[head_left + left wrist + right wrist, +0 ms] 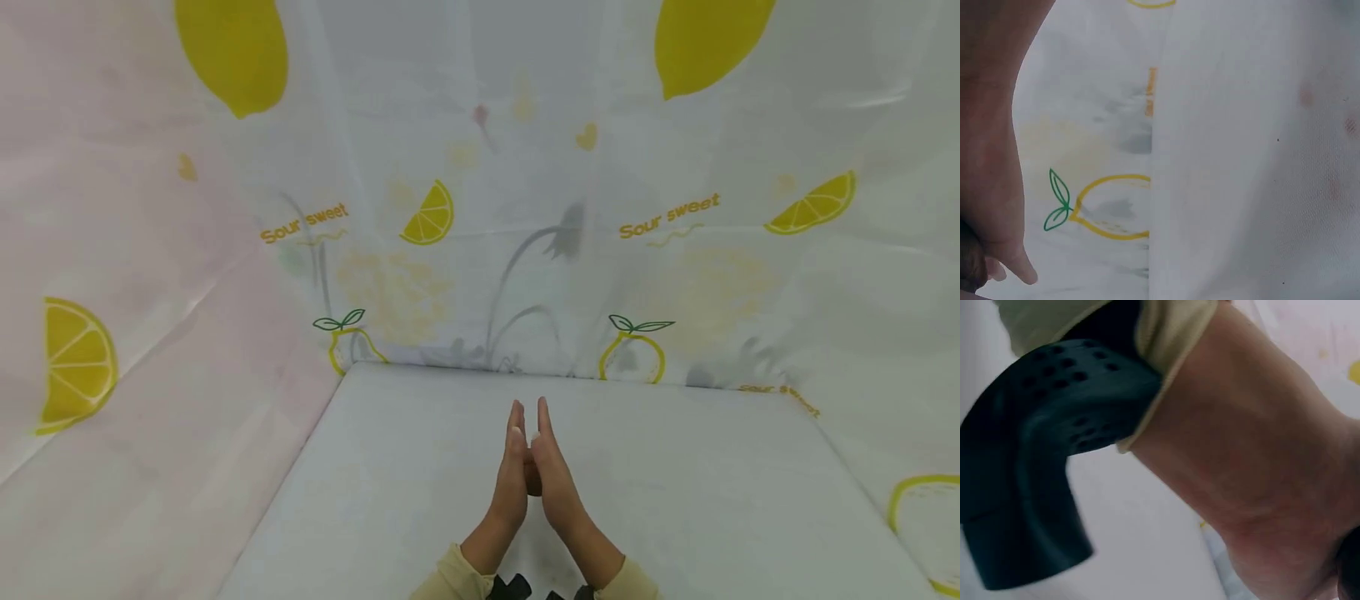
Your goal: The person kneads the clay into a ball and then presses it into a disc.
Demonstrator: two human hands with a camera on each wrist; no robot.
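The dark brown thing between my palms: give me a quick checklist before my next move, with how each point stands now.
1. Dark brown thing between the palms: ok, left hand on one side, right hand on the other.
2. Both hands straight-fingered: ok, pointing away from the body.
3. Left sleeve and right sleeve back from the palms: ok, both end near the wrists.
4. Thing fully visible: not ok, the hands hide part of it.
5. Firmness of hold: cannot tell.

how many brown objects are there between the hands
1: a dark brown rounded object, between the palms of the left hand and right hand. They partly cover it, so others may be hidden.
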